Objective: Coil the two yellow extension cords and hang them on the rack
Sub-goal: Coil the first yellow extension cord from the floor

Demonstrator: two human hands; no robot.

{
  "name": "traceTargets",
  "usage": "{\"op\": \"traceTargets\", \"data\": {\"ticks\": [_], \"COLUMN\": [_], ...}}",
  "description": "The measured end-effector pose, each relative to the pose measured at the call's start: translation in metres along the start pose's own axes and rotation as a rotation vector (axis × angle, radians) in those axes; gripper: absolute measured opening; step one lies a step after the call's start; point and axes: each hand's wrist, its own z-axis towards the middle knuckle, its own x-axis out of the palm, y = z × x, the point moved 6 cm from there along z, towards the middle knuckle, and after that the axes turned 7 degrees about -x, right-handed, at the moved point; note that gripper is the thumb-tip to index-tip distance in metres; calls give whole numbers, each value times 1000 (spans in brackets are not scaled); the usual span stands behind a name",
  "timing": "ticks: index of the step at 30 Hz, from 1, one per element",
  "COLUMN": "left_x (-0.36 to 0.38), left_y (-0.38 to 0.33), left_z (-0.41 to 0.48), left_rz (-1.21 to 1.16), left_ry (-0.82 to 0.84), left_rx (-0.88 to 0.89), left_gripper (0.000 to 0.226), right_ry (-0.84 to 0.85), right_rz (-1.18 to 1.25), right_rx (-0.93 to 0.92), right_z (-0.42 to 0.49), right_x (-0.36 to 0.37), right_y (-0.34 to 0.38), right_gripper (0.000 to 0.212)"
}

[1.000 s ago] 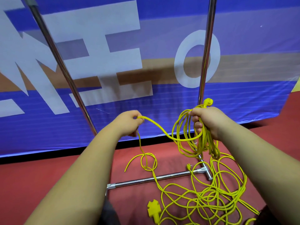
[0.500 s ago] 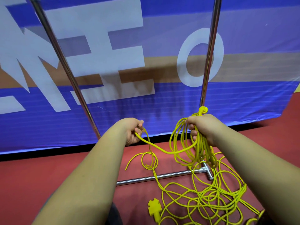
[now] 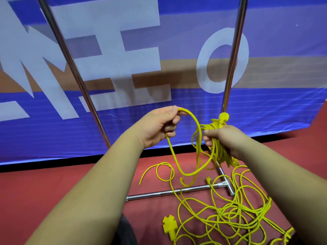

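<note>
Yellow coils of extension cord hang straight down from my gripping right hand. My left hand, level with it and just to its left, clasps a fresh loop sagging between them; I judge it must travel rightward into the bundle. Loose cord sprawls on the red floor across the rack's base bar.

One head-worn camera looks forward and down at the nearby rack and banner behind.
</note>
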Motion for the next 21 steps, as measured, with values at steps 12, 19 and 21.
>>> {"op": "traceTargets", "data": {"ticks": [12, 19, 21], "left_x": [-35, -38, -32], "left_y": [14, 22, 22], "left_z": [14, 10, 11], "left_rz": [555, 700, 685], "left_ry": [-435, -358, -312], "left_rx": [89, 97, 91], "left_gripper": [32, 25, 26], "right_ry": [271, 238, 231], "right_rz": [347, 488, 478], "right_rx": [89, 78, 57], "right_z": [-24, -23, -22], "right_x": [67, 53, 49], "right_y": [7, 17, 20], "right_gripper": [14, 31, 30]}}
